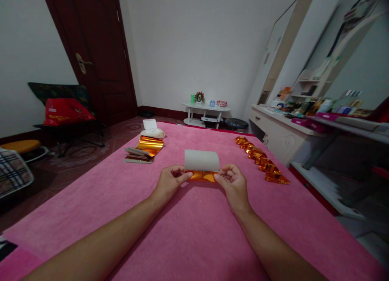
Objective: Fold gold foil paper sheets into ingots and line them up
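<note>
Over the pink cloth point(188, 228), my two hands hold one sheet of gold foil paper point(201, 166) between them. Its white back stands up and faces me, and its orange-gold side shows along the folded lower edge. My left hand point(169, 181) pinches the sheet's left end with thumb and fingers. At the sheet's right end my right hand point(232, 183) is closed in the same way. Both forearms reach in from the bottom of the view.
A row of several folded gold paper pieces point(261, 159) lies to the right. To the left are a stack of gold sheets point(149, 145) and a white wipes pack point(152, 131). A dresser point(279, 131) stands right, a dark door point(97, 50) and chair point(65, 111) left.
</note>
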### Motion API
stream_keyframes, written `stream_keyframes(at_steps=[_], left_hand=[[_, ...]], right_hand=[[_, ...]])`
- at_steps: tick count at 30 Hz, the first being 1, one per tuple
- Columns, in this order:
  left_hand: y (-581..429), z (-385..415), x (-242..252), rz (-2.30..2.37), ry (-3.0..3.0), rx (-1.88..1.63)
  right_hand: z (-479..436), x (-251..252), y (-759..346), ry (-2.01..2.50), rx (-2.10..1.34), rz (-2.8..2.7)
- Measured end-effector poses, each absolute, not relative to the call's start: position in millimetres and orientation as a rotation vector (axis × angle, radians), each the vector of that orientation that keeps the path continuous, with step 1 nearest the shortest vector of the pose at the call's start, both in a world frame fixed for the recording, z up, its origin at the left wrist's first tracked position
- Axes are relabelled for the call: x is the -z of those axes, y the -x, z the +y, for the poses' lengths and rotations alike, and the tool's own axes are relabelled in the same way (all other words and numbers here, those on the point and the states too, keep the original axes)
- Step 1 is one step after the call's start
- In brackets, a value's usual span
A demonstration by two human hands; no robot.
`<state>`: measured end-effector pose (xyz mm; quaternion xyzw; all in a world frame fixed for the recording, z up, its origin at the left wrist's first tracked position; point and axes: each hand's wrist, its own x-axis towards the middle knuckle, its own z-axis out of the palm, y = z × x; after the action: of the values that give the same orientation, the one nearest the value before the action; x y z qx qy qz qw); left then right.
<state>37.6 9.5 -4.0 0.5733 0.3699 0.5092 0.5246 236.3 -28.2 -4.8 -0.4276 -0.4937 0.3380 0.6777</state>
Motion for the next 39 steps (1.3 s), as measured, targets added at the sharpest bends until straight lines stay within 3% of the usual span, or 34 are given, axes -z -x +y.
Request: stream_keyframes(at_steps=[39], left_hand=[[-38, 8, 5, 0.947, -1.354, -1.224]], right_hand=[[-28, 5, -237, 1.056, -0.835, -1.145]])
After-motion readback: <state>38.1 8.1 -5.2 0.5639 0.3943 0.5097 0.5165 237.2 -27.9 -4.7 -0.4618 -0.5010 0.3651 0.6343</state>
